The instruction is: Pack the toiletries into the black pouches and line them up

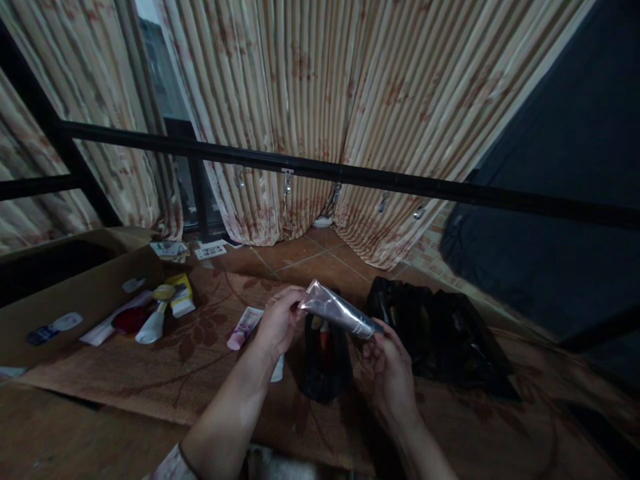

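A shiny silvery-pink squeeze tube (337,310) is held between my two hands, above the rug. My left hand (280,317) pinches its flat crimped end. The fingers of my right hand (393,360) are closed round the narrow cap end. Below the tube sits a small black bag (325,373), open at the top, with a reddish item (325,343) inside. Left of my left hand lies a white and pink tube (245,328). Partly behind my left forearm there is a small white item (277,369).
A cardboard box (80,313) stands at the left, beside a yellow and white pack (181,295), a white bottle (153,323) and a dark red round item (131,320). A larger black bag (440,333) lies right. A dark metal rail (320,168) crosses before the curtains (300,80).
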Motion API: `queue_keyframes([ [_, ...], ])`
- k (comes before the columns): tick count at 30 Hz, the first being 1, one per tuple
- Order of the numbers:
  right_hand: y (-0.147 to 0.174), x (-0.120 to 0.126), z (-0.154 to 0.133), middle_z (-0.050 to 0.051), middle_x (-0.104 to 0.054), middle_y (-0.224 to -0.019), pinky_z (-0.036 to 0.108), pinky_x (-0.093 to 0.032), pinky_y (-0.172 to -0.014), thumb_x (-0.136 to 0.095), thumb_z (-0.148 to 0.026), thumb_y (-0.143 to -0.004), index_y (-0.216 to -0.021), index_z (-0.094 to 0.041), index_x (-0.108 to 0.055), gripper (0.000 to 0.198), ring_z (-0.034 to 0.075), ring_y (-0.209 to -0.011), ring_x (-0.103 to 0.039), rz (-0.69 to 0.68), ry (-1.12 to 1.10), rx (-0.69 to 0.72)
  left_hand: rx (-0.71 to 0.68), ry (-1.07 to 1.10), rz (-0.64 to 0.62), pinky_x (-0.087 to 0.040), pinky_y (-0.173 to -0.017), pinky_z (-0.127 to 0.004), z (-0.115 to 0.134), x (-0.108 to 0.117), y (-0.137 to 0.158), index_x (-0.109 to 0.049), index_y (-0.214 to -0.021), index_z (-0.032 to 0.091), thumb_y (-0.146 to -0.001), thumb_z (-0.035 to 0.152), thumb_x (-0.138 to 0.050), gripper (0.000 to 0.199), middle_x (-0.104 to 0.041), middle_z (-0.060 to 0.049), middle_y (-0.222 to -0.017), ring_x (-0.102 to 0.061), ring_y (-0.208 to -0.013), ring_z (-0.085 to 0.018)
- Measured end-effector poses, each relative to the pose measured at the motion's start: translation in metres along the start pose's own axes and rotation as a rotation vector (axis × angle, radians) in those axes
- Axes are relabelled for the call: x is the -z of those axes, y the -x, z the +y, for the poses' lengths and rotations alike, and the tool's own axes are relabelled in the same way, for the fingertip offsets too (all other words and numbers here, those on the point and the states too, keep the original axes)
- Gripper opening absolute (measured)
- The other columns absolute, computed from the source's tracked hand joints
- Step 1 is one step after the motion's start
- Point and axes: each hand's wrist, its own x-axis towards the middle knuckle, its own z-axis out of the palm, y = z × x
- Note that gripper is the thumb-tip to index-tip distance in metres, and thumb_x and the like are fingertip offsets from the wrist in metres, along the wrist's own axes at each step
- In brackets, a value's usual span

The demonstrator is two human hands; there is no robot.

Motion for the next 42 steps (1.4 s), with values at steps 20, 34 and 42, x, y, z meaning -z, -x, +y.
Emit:
queue_keyframes([
  [20,0.0028,0.0016,0.0017,-0.005,-0.055,-0.065,0.021,-0.037,-0.055,-0.068,-0.034,-0.076,-0.108,-0.023,-0.064,0.033,0.010,-0.060,-0.048,-0.045,0.102,0.099,0.007,-0.091,0.044,-0.033,-0.050,-0.017,-0.0032,-0.0013,0.0011,-0.069,-0.067,0.012,-0.067,0.039,-0.076,0.028,-0.059,0.000,-0.060,-0.049,-0.055,-0.006],
  [34,0.0035,0.0046,0.0024,-0.005,-0.055,-0.066,0.021,-0.038,-0.057,-0.071,-0.032,-0.074,-0.105,-0.024,-0.064,0.033,0.011,-0.061,-0.047,-0.045,0.142,0.198,0.076,-0.048,0.095,-0.041,-0.064,-0.024,-0.0032,0.0018,0.0007,-0.066,-0.071,0.015,-0.063,0.040,-0.076,0.029,-0.065,-0.002,-0.072,-0.057,-0.066,-0.011],
  [42,0.0043,0.0035,0.0015,-0.002,-0.061,-0.081,0.025,-0.046,-0.062,-0.075,-0.033,-0.069,-0.102,-0.024,-0.065,0.036,0.012,-0.065,-0.055,-0.044,0.194,0.180,0.026,0.061,0.041,-0.044,-0.076,-0.026,-0.0045,-0.0007,0.0007,-0.068,-0.078,0.015,-0.064,0.034,-0.076,0.025,-0.067,-0.004,-0.083,-0.057,-0.073,-0.011],
])
